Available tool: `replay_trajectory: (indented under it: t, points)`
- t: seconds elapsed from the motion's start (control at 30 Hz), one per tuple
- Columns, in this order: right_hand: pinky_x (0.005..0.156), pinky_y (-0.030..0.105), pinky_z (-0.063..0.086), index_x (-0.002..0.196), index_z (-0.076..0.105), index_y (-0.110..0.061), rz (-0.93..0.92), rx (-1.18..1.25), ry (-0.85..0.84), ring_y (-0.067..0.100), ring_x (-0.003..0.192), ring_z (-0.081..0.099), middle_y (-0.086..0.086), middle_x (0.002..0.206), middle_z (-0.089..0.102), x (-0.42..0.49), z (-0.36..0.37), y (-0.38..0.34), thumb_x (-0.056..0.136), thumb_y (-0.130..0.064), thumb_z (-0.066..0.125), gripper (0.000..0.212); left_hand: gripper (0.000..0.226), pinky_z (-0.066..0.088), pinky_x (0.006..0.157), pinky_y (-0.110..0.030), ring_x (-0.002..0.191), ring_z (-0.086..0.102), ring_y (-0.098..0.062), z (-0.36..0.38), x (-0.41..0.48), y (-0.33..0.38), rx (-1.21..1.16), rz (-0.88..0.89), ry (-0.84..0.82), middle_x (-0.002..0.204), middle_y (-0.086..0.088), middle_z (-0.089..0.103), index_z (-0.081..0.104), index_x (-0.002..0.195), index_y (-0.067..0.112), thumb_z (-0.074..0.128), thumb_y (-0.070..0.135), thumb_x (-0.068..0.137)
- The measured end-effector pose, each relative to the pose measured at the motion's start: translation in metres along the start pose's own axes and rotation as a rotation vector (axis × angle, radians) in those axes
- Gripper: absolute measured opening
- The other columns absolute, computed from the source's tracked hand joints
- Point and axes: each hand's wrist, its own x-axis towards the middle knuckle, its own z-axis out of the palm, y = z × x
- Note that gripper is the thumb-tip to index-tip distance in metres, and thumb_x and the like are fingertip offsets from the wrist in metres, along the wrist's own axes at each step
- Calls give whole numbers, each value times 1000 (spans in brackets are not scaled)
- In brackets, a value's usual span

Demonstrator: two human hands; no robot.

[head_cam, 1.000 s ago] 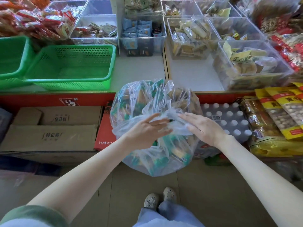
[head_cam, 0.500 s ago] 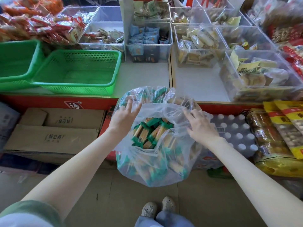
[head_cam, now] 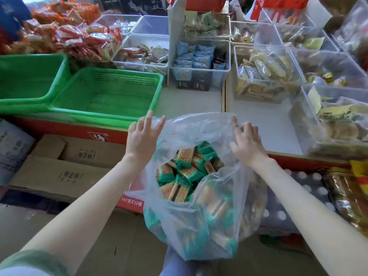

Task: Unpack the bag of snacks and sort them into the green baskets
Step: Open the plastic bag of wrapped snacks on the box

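Note:
A clear plastic bag (head_cam: 209,226) hangs open in front of me, below the counter's edge. Inside lie several snack bars in green and orange wrappers (head_cam: 185,170). My left hand (head_cam: 141,138) touches the bag's left rim with straight, spread fingers. My right hand (head_cam: 247,144) pinches the right rim with curled fingers. One green basket (head_cam: 107,92) stands on the counter just beyond my left hand, with nothing in it. A second green basket (head_cam: 27,76) sits to its left, partly out of view.
Clear bins of wrapped snacks (head_cam: 199,62) line the back and right of the counter (head_cam: 189,100). Cardboard boxes (head_cam: 59,172) are stacked under the counter at left. A shrink-wrapped pack of bottles (head_cam: 298,196) and yellow snack bags stand at right.
Both hands moved apart from the bag's gathered top and pulled its mouth wide, which exposed the snack bars. The view tilted up toward the counter.

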Motion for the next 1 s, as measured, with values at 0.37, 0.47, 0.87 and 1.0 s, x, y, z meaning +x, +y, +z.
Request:
replay_trajectory:
  t: [0.37,0.47,0.87,1.0]
  points:
    - [98,41,33,138,38,-16,321,-161,-299,32,121,33,12,131,36,61,46,29,94,-32,45,47,93,-26,110,-43,142,-27,-24,63,54,-2,-331,439,-234,157,-4,-18,-7,150,35,36,-4,78]
    - [96,39,33,129,49,-16,284,-191,-190,31,119,35,10,131,40,55,44,23,93,-29,48,38,92,-11,118,-45,149,3,-21,65,46,12,-370,705,-93,161,-5,12,14,153,31,49,5,73]
    - [100,47,30,142,43,-19,-27,-94,66,27,125,34,8,143,41,-51,46,-22,90,-50,34,61,67,13,115,-49,139,38,-29,42,-23,41,-364,621,-131,149,-13,41,48,142,19,13,58,100]
    - [103,45,27,142,44,-13,-220,-91,158,26,128,37,8,144,39,-127,80,-48,85,-47,46,66,77,19,113,-49,135,44,-30,32,-89,58,-373,574,-138,143,-14,49,53,139,15,24,69,92]
